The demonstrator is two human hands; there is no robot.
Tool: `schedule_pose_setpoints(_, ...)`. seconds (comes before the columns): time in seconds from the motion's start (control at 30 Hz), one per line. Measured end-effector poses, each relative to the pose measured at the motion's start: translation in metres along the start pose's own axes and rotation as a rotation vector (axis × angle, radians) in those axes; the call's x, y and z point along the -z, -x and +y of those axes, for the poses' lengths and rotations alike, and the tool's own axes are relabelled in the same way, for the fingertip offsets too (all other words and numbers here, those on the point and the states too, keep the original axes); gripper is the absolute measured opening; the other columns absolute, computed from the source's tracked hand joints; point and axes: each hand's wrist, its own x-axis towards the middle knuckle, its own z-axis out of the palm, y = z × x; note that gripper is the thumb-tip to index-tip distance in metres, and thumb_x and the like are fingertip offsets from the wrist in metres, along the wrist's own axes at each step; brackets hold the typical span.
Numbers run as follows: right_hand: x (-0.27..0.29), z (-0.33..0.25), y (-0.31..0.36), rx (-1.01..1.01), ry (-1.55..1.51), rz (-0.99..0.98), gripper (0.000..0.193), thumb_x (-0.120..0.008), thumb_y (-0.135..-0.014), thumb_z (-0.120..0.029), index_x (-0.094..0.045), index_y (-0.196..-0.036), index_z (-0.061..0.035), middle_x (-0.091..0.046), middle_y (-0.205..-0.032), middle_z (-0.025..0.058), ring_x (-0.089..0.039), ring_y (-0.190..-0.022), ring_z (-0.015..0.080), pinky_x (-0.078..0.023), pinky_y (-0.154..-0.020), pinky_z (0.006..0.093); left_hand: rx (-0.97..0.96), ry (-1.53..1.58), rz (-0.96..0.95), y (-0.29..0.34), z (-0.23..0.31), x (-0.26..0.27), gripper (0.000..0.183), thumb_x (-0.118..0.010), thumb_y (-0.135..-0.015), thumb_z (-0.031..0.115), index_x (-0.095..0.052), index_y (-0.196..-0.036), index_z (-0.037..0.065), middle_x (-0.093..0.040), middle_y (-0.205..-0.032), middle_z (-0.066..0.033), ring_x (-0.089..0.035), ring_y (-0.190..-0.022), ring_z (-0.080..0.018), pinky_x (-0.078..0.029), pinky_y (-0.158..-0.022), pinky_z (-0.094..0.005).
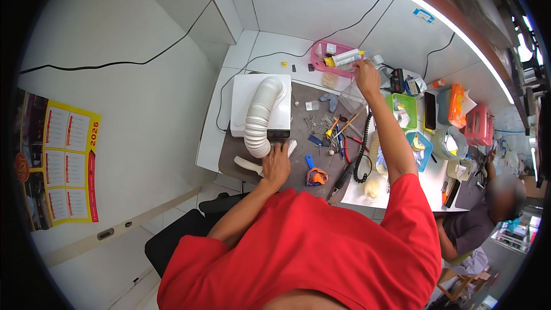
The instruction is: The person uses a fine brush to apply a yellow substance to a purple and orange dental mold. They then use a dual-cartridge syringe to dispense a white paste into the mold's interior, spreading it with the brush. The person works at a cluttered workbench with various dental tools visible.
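Note:
My left hand [276, 163] lies at the mat's near left, fingers stretched forward over a white curved piece [248, 165] whose other end shows beside the fingertips. Just ahead stands a white box-shaped machine [240, 100] with a ribbed white hose [263, 109] bending toward the hand. My right arm reaches far forward. At the right edge of a pink basket [317, 62], my right hand [367, 77] has its fingers drawn together; what they hold, if anything, is hidden. Beside its fingertips, a white tube [346, 57] with a yellow tip lies across the basket among small packets.
Loose burs and hand tools [338, 129] cover the grey mat [310, 92]. A blue-handled orange piece [317, 177] and a handpiece with a coiled black cord [360, 166] lie nearer. Green [403, 103] and blue trays [425, 158] stand right; a person [468, 224] sits beyond.

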Motion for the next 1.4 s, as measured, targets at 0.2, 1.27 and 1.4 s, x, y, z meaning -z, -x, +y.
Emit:
schedule_pose_setpoints(0.2,-0.022,-0.014,-0.034,-0.396,0.027,-0.332,0.034,-0.072,-0.084,-0.043,-0.079,-0.09,-0.0099,-0.075,-0.094,0.0189,-0.071,-0.091,0.0385,-0.055,-0.083,0.0507,-0.027,-0.101,0.013,-0.026,-0.029,0.022,0.047,-0.07,-0.087,0.018,-0.058,-0.131,0.007,-0.062,-0.115,-0.0136,-0.064,-0.105,-0.0315,-0.046,-0.089,-0.0483)
schedule_pose_setpoints(1.27,0.132,-0.086,0.11,-0.125,-0.75,-0.431,0.032,-0.055,-0.09,-0.006,-0.074,-0.116,-0.0035,-0.068,-0.072,0.0051,-0.059,-0.065,0.0109,-0.05,-0.064,0.0301,0.05,2.103,-0.292,-0.12,0.1,0.077,0.048,-0.04,-0.111,0.031,-0.044,-0.144,-0.004,-0.059,-0.138,-0.0178,-0.061,-0.125,-0.0269,-0.05,-0.108,-0.0441)
schedule_pose_setpoints(1.4,0.144,-0.101,0.113,-0.057,-0.636,-0.347,0.027,-0.066,-0.088,-0.008,-0.075,-0.113,-0.0041,-0.071,-0.075,0.0118,-0.061,-0.062,0.0134,-0.051,-0.062,0.031,-0.041,2.088,-0.339,-0.106,0.099,0.086,0.054,-0.04,-0.111,0.035,-0.04,-0.148,-0.005,-0.057,-0.141,-0.0181,-0.06,-0.126,-0.027,-0.049,-0.109,-0.0439)
